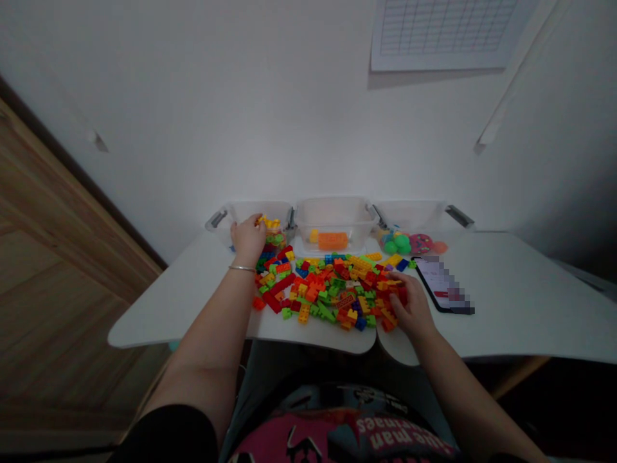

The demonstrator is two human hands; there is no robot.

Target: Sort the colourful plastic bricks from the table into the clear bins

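Toy bricks (312,286) heaped on worktop (159,308); likely light, stiff, smooth, best pinched by side walls; left hand (249,238) at left bin (274,209), seemingly pinching yellow piece (272,224); right hand (413,305) half-curled at heap's right edge, any grip unclear

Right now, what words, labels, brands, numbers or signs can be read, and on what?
"man", apparently, on the shirt; its other lettering is too blurred or cut off to read surely.
Phone screen: too small and blurred, partly pixelated.
Gridded sheet on the wall: no readable text.
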